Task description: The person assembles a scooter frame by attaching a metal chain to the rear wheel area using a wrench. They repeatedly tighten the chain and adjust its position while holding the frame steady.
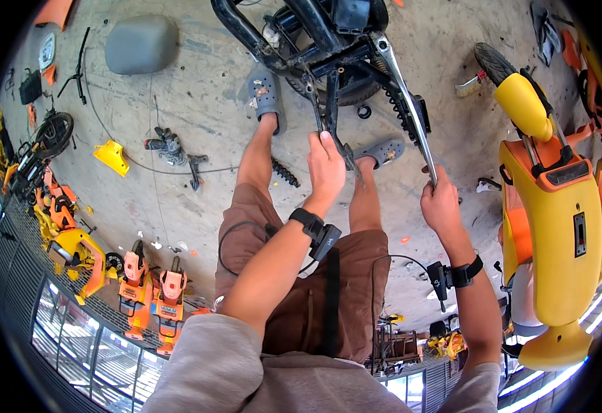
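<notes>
Ahead of me is a black bike frame [322,34] with thick tubes and a wheel under it. My left hand [326,165] is closed around a dark wrench [315,103], whose far end meets a joint low on the frame's left side. The wrench's handle end is hidden in the fist. In my right hand [442,203] is a long silver wrench [406,96]. Its head lies over the frame's right side, beside a black coil spring [399,113]. A black bar [333,103] of the frame hangs down between the two tools.
A yellow scooter body [563,227] stands close on my right. On the floor lie a grey seat [141,44], a yellow panel [111,159], a motor-like part [169,146], a loose spring [286,172] and a brush [471,83]. Orange scooters [170,296] line the left.
</notes>
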A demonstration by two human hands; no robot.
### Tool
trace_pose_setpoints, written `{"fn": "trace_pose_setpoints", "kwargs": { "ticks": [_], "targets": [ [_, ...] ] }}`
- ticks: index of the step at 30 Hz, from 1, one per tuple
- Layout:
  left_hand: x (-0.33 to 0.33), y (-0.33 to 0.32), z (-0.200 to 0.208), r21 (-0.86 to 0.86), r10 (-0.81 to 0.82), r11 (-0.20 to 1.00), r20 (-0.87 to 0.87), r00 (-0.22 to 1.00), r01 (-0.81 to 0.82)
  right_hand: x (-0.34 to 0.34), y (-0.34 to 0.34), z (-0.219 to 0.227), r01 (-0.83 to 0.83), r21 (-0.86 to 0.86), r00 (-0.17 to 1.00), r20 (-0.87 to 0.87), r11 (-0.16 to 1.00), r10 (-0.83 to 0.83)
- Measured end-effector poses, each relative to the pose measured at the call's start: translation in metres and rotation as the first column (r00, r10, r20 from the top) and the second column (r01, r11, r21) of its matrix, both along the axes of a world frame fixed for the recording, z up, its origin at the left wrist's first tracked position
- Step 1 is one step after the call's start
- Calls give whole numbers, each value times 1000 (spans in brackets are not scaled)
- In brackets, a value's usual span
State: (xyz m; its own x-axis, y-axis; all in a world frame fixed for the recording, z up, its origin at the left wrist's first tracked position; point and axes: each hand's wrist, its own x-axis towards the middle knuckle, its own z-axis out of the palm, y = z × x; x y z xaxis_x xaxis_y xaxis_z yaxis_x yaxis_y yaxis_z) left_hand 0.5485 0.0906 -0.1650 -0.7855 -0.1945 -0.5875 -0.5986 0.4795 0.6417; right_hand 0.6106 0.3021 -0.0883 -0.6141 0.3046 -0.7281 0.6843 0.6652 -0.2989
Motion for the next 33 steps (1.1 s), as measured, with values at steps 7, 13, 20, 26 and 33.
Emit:
{"fn": "trace_pose_setpoints", "kwargs": {
  "ticks": [7, 13, 20, 26, 33],
  "targets": [
    [7, 10, -6, -30, 59, 998, -16, 998, -59, -4, 0, 4, 14, -8, 999, 35, 1000, -14],
    [6, 6, -5, -31, 85, 996, 76, 993, -83, -6, 0, 5, 22, -16, 998, 51, 1000, -22],
    [1, -2, -5, -55, -32, 998, 81, 996, 37, -2, 1, 4, 19, -13, 999, 48, 1000, -19],
    [-9, -5, -3, -11, -47, 999, 119, 992, 49, -4, -1, 4, 26, -15, 998, 52, 1000, -25],
    [0, -20, -25, -2, -53, 999, 111, 992, 53, 1, 0, -1, -4, 9, 1000, 23, 1000, 4]
  ]
}}
